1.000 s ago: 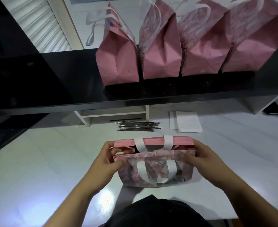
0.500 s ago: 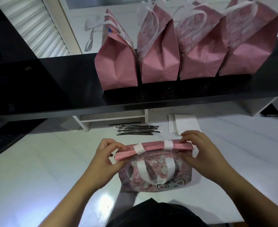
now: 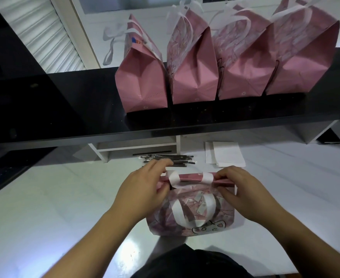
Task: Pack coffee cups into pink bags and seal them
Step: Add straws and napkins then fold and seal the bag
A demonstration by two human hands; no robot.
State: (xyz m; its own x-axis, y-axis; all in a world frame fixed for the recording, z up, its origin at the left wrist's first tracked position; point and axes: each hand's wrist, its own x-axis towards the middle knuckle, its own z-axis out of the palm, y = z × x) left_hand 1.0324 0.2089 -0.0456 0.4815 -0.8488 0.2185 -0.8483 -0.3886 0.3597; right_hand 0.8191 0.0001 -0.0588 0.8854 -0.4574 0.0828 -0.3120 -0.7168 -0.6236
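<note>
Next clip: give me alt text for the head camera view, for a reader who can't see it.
Both hands, left hand and right hand, pinch the folded-over top of a pink patterned bag on a white table. Four more pink bags stand in a row on a black shelf behind.

Perhaps a shop: 4 packed bags [image 3: 195,77] shelved.

Bag [image 3: 193,215] looks like matt printed paper with smooth white ribbon handles [image 3: 182,214]. Table [image 3: 50,199] is glossy white, shelf [image 3: 81,109] shiny black, ties [image 3: 177,158] kinda metallic.
</note>
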